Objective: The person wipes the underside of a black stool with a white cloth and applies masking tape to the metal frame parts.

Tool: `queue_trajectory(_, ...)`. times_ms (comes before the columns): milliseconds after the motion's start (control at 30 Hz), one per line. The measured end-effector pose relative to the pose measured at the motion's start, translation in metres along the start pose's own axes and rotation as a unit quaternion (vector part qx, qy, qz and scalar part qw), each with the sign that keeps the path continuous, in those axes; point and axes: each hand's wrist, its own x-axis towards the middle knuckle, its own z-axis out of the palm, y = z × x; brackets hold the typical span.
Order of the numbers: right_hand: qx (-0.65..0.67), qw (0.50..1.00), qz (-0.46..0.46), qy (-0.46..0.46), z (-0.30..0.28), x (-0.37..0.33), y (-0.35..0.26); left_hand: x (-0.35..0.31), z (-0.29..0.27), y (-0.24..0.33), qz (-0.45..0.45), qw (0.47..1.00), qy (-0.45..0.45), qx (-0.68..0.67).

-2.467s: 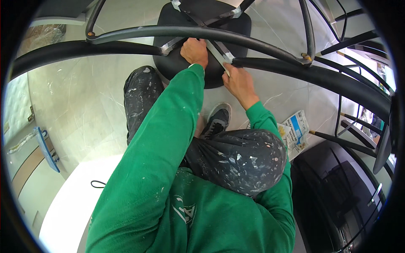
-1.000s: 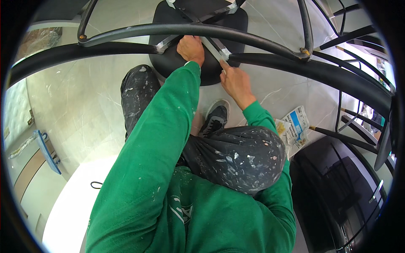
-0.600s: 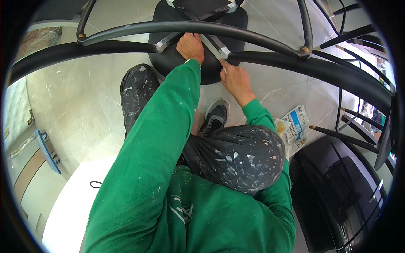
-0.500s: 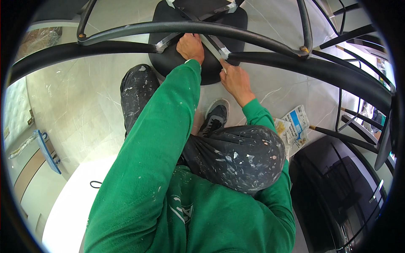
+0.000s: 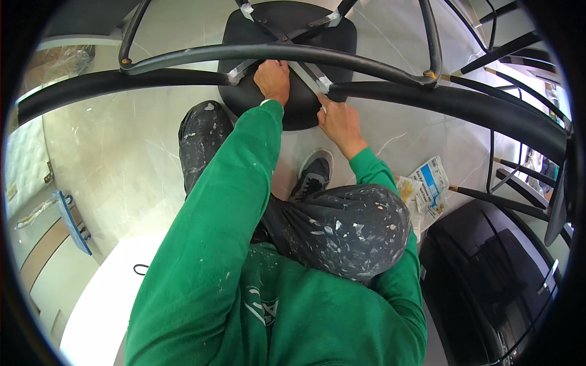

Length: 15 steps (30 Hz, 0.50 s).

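Note:
A black chair [image 5: 287, 27] lies upturned on the pale floor, its seat underside facing me with a grey metal cross bracket [image 5: 308, 73] fixed to it. My left hand [image 5: 271, 79] is curled on the middle of that bracket, just under a curved black tube [image 5: 256, 52]. My right hand [image 5: 339, 122] reaches up with its fingertips pinched at the end of one bracket arm [image 5: 323, 85], where a thick black chair leg [image 5: 464, 104] joins it. Whether the fingers hold a small part there is hidden.
My knees in paint-spattered trousers [image 5: 348, 226] and a grey shoe [image 5: 314, 174] sit below the hands. A folded newspaper [image 5: 427, 189] lies on the floor at right beside dark furniture [image 5: 488, 274]. More thin black chair legs [image 5: 519, 52] crowd the upper right.
Both hands stay at the same spots on the bracket. The view has shifted slightly, so the seat sits a little higher in the picture.

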Motion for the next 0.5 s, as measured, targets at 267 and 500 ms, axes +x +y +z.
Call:
queue_trajectory(267, -0.009, 1.000, 0.005, -0.002, 0.0008, 0.0003, -0.0013, 0.0013, 0.0031, 0.0022, -0.005, 0.999, 0.005, 0.042)
queue_trajectory(500, -0.005, 1.000, 0.008, -0.009, 0.0030, -0.0007, 0.0012, -0.0064, -0.0039, 0.0027, 0.056, 0.998, 0.011, -0.037)
